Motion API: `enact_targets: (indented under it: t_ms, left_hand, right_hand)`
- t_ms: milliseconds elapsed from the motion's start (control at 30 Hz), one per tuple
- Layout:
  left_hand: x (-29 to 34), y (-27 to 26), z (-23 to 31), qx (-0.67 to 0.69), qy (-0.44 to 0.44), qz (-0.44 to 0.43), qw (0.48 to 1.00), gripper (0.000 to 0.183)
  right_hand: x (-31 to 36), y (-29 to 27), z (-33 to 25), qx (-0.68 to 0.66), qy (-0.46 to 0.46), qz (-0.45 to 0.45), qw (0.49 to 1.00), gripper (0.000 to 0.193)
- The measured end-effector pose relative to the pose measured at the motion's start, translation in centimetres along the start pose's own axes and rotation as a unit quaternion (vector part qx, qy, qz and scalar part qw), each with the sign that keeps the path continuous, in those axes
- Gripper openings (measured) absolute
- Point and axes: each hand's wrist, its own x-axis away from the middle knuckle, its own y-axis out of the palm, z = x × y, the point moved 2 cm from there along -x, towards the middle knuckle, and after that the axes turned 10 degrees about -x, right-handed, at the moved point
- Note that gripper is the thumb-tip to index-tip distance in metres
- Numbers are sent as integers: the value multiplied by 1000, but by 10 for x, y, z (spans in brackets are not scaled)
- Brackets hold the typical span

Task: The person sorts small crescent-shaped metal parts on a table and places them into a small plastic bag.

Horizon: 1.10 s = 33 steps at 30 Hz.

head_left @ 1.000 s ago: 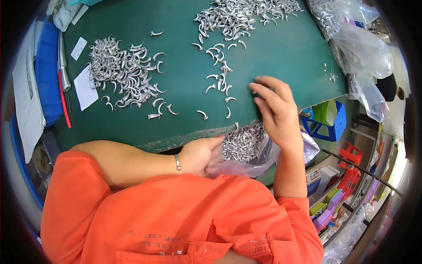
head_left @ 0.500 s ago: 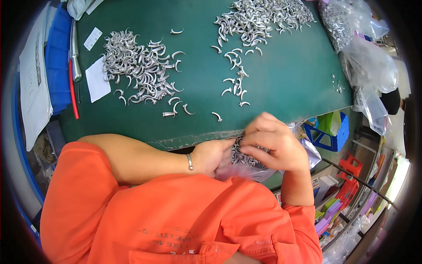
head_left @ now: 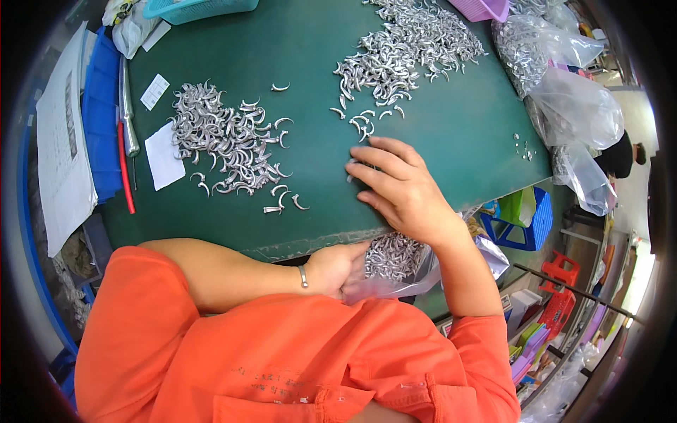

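My left hand point(head_left: 337, 268) grips the rim of a clear plastic bag point(head_left: 409, 287) below the table's front edge. Inside the bag lies a mass of small curved silver metal pieces point(head_left: 389, 255). Over the green table point(head_left: 462, 134) my right hand point(head_left: 403, 185) reaches out, palm down, fingers stretched and a little apart. A bit of metal shows by its fingertips; what lies under the palm is hidden. Just beyond those fingertips are several loose curved pieces point(head_left: 361, 125). A big pile of the same pieces point(head_left: 409, 53) spreads behind them, and another pile point(head_left: 226, 137) is at the left.
White paper slips point(head_left: 164, 156) lie beside the left pile. A blue bin point(head_left: 102, 120), a red stick point(head_left: 127, 169) and papers point(head_left: 63, 141) line the left edge. Filled plastic bags point(head_left: 575, 106) crowd the right edge. Turquoise point(head_left: 201, 8) and purple baskets point(head_left: 483, 8) stand at the back.
My right hand has moved from the bag's mouth up and left onto the table. Some of the loose pieces near the front no longer show. My left hand stays at the bag.
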Motion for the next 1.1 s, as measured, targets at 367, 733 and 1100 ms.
enact_targets:
  t_ms: [367, 733, 1100]
  left_hand:
    - [1, -19, 3, -105, 19, -38, 994, 21]
    - [-4, -21, 0, -96, 0, -39, 995, 21]
    - [8, -9, 4, -62, -5, -1, 998, 24]
  right_hand:
    - [58, -25, 3, -11, 71, 48, 996, 23]
    - [71, -24, -8, -57, 68, 5, 996, 33]
    - [51, -19, -5, -97, 59, -41, 993, 23]
